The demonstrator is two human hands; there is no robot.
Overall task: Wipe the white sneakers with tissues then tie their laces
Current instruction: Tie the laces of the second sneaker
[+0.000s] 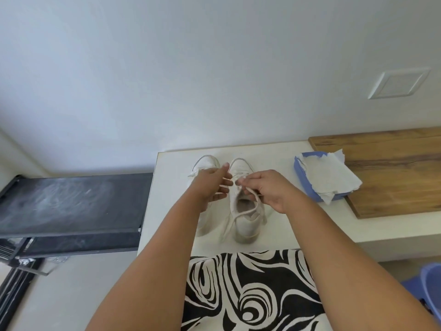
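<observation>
Two white sneakers stand side by side on the white counter, toes toward the wall. My left hand lies over the left sneaker with fingers stretched toward the right one, a lace strand running across them. Over the right sneaker, my right hand pinches the lace near the tongue. A loop of that lace hangs across the shoe's opening. A stack of white tissues lies on a blue pack to the right.
A wooden board covers the counter's right part, under the tissue pack. A dark dusty panel sits lower on the left. Black-and-white patterned cloth is at the near edge. A blue tub stands at the lower right.
</observation>
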